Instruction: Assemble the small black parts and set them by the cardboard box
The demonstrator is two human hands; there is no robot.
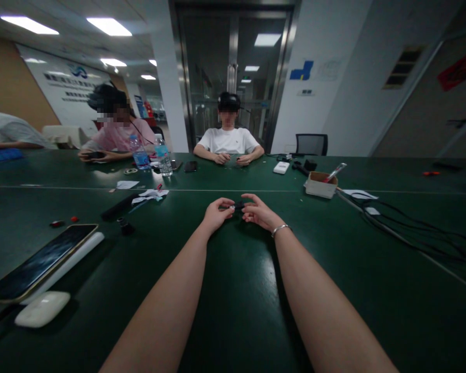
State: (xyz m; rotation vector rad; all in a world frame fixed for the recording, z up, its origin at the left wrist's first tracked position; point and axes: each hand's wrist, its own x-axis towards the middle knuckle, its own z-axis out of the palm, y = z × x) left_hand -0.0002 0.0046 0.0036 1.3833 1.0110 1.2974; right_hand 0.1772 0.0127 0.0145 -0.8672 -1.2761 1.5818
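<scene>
Over the dark green table [233, 290], both of my arms reach forward and the hands come close together. Between them is a small black object [238, 205], too small to name. My left hand [218, 213] pinches its left end, where a small bright spot shows at the fingertips. On the other side, my right hand [258, 211] has thumb and fingers bent around the right end, with the index finger raised above it. A silver bracelet [281, 230] circles my right wrist. The fingers partly hide the object.
At left lie a phone [42, 261], a white rounded case [42, 309], a small black cylinder [125, 226] and crumpled paper [150, 195]. Water bottles [163, 157] stand farther back. To the right are an open box [321, 185] and black cables [411, 228]. A person [229, 135] sits opposite.
</scene>
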